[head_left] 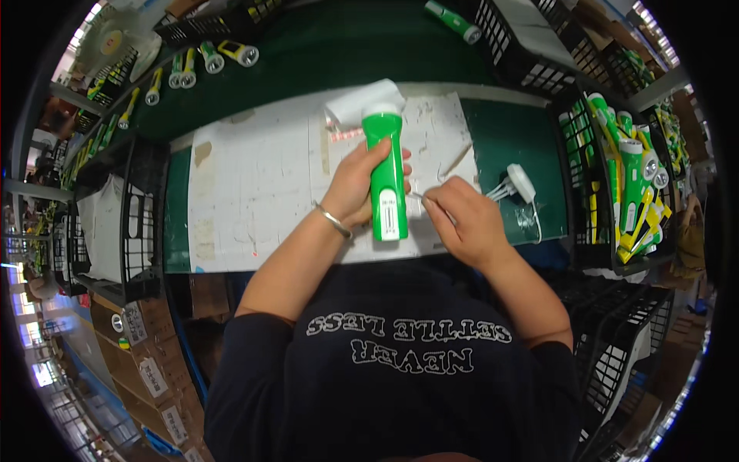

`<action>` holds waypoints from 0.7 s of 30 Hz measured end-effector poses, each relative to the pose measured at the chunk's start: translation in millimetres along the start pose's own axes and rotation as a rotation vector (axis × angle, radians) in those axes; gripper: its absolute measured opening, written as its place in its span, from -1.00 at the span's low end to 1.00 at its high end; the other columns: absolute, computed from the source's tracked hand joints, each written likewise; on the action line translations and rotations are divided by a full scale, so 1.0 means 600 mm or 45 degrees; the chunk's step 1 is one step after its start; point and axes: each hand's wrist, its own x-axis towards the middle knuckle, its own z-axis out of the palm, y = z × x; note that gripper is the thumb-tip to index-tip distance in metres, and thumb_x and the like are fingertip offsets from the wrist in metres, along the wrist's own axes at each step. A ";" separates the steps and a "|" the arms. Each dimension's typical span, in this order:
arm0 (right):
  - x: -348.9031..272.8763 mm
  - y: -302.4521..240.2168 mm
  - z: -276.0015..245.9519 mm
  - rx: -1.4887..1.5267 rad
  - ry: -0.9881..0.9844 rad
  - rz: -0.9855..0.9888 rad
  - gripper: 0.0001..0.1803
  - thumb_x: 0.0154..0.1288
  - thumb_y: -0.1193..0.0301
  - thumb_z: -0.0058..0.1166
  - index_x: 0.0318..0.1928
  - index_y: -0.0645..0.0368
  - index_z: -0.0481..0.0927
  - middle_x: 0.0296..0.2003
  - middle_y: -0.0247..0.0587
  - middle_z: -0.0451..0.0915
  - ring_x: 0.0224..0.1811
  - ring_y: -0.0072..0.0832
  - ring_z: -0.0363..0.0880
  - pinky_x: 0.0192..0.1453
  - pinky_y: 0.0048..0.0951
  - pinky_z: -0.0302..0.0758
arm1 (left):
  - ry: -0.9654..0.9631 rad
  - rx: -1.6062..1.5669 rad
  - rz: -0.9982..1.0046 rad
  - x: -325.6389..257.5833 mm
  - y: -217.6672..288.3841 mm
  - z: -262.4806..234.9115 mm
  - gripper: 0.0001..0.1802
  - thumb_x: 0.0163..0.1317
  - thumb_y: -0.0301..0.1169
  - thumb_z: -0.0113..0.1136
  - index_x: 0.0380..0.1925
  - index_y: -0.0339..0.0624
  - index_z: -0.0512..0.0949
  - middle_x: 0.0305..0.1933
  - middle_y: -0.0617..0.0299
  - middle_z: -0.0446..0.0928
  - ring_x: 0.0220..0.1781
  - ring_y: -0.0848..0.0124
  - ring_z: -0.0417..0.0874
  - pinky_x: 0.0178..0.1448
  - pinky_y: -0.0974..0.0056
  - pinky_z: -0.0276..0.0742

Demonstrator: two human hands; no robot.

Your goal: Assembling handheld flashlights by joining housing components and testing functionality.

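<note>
My left hand [357, 181], a metal bangle on its wrist, is wrapped round a green flashlight [389, 173]. The flashlight stands nearly upright in the picture, its white head away from me and a white panel on the handle near its lower end. Close by on the right, my right hand [464, 219] is closed in a pinch. A small thin tip pokes out from its fingers toward the flashlight; its kind is too small to tell. Behind the flashlight's head lies a white roll [346, 105]. A white power adapter [521, 182] with several cables rests right of my right hand.
White sheets [254, 185] cover the green table's [323, 46] middle. Several flashlights [209, 58] line the far left; another [454, 21] lies at the back. Black crates stand on both sides, the right one [577, 169] full of flashlights. Cardboard boxes [138, 354] are stacked lower left.
</note>
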 end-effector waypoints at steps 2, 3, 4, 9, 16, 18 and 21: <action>0.010 -0.014 -0.006 -0.219 -0.089 -0.057 -0.94 0.12 0.41 0.10 -0.37 0.07 0.56 -0.54 -0.27 0.43 -0.59 -0.27 0.46 -0.56 -0.34 0.38 | 0.084 0.179 0.198 -0.008 -0.004 0.024 -0.64 0.30 -0.23 0.02 -0.04 -0.22 0.29 -0.21 0.10 0.45 -0.29 0.35 0.53 -0.33 0.26 0.57; 0.017 -0.014 -0.003 -0.304 -0.113 -0.110 -0.93 0.07 0.36 0.13 -0.42 0.03 0.54 -0.57 -0.30 0.40 -0.64 -0.32 0.45 -0.59 -0.35 0.37 | 0.098 0.270 0.191 -0.007 -0.006 0.024 -0.62 0.34 -0.15 -0.06 -0.04 -0.21 0.30 -0.21 0.13 0.45 -0.29 0.41 0.52 -0.29 0.30 0.56; 0.018 -0.012 0.005 -0.291 -0.133 -0.099 -0.93 0.07 0.36 0.13 -0.42 0.03 0.54 -0.57 -0.30 0.40 -0.64 -0.32 0.45 -0.59 -0.35 0.37 | 0.115 0.257 0.175 -0.006 -0.012 0.019 -0.62 0.34 -0.15 -0.06 -0.04 -0.21 0.30 -0.21 0.13 0.45 -0.29 0.41 0.52 -0.29 0.30 0.56; 0.014 -0.014 0.030 -0.399 -0.164 -0.214 -0.86 0.02 0.36 0.14 -0.54 0.03 0.46 -0.63 -0.32 0.36 -0.66 -0.35 0.43 -0.62 -0.37 0.34 | 0.117 0.416 0.221 -0.015 -0.020 0.022 -0.46 0.40 0.01 -0.37 0.00 -0.21 0.36 -0.21 0.15 0.48 -0.32 0.41 0.53 -0.19 0.31 0.52; -0.022 -0.045 0.016 0.128 -0.476 -0.480 -0.70 -0.08 0.29 0.29 -0.64 0.03 0.38 -0.69 -0.35 0.31 -0.70 -0.35 0.36 -0.65 -0.40 0.29 | 0.241 0.212 0.214 0.003 0.017 -0.029 -0.35 0.33 0.16 -0.36 -0.11 -0.23 0.41 -0.32 0.13 0.48 -0.39 0.40 0.51 -0.30 0.30 0.51; -0.007 -0.037 0.032 0.119 -0.209 -0.295 -0.66 -0.07 0.29 0.31 -0.66 0.05 0.36 -0.68 -0.33 0.36 -0.70 -0.34 0.37 -0.64 -0.40 0.28 | 0.074 0.017 0.180 0.000 0.009 -0.022 -0.44 0.34 0.08 -0.23 0.00 -0.19 0.33 -0.23 0.12 0.46 -0.32 0.40 0.52 -0.28 0.31 0.51; 0.028 -0.024 0.052 0.239 -0.132 0.270 -0.60 -0.04 0.31 0.33 -0.61 0.14 0.30 -0.69 -0.30 0.31 -0.67 -0.44 0.30 -0.59 -0.44 0.25 | 0.021 0.245 0.212 -0.014 -0.011 0.003 -0.64 0.33 -0.20 -0.03 -0.03 -0.23 0.34 -0.17 0.11 0.49 -0.25 0.37 0.58 -0.19 0.29 0.57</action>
